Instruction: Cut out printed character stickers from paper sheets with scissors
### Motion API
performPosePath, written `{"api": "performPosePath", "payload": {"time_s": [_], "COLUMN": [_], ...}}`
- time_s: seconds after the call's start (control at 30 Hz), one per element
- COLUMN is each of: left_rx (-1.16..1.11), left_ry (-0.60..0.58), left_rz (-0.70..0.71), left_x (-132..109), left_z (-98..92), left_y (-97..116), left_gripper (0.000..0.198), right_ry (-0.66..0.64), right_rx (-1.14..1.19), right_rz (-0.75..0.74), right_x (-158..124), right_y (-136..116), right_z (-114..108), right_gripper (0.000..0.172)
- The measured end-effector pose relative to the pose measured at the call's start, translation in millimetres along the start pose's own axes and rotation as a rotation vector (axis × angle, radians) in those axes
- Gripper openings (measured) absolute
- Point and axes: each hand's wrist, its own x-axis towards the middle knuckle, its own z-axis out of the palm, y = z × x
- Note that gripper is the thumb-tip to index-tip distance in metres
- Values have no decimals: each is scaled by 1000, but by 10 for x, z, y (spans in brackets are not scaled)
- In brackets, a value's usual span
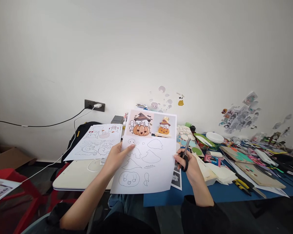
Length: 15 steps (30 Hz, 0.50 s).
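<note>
My left hand (116,158) holds a white printed sheet (148,162) by its left edge, lifted above my lap. The sheet shows a coloured pumpkin with a witch hat at the top and outlined cut-out shapes below. My right hand (189,164) grips black-handled scissors (185,155) at the sheet's right edge, blades pointing up and away. A second sheet of line drawings (97,144) lies on the white table (75,178) to the left.
A blue table (217,191) on the right is crowded with paper scraps, card, tools and a white lidded tub (215,137). A red stool (17,195) stands at the lower left. A charger cable (63,156) runs from the wall socket (94,105). Stickers dot the wall.
</note>
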Motion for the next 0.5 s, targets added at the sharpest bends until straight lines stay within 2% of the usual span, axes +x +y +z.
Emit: {"api": "performPosePath", "payload": {"time_s": [0.17,0.5], "left_rx": [-3,34], "left_ry": [79,111], "left_rz": [24,42], "left_x": [-14,-19], "left_z": [25,13], "left_y": [-6,-14], "left_gripper": [34,35], "right_ry": [-45,-106], "right_rx": [-65,-139], "right_rz": [27,33], "right_x": [-26,-93], "right_y": [51,58], "right_z": [41,52], "right_gripper": [44,39]}}
